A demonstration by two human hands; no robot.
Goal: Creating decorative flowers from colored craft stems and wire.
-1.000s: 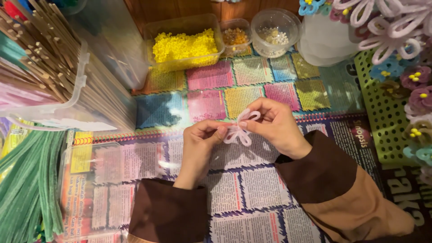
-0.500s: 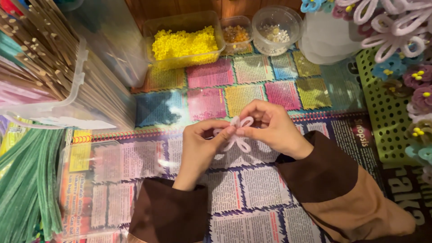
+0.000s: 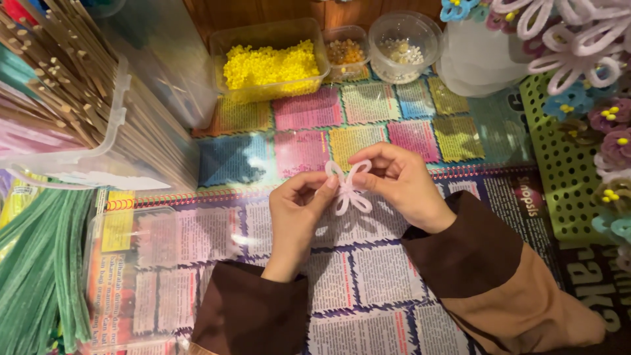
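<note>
Spread across the work surface I see printed paper sheets with coloured text blocks (image 3: 368, 276), covering everything under my hands. Both of my hands meet above the middle of that paper, holding a pale pink fuzzy pipe-cleaner bent into flower-like loops (image 3: 347, 187) between them, lifted off the sheets. My left hand (image 3: 297, 209) has thumb and forefinger closed on the loops' left side, the other fingers curled in; my right hand (image 3: 398, 181) pinches the right upper loop between thumb and fingertips, fingers bent close together. Beyond them, at the far edge, stands a clear rectangular plastic tub of small yellow beads (image 3: 271, 64), then a smaller clear tub of amber beads (image 3: 345, 51) just beside it, and a round clear bowl of pale beads (image 3: 402, 47). To my left lies a clear box packed with thin wooden sticks (image 3: 62, 98), and below it a bundle of green fuzzy stems (image 3: 36, 263). On my right a green perforated plastic board (image 3: 559, 177) lies near finished pipe-cleaner flowers in pink, blue and purple (image 3: 591, 85).
</note>
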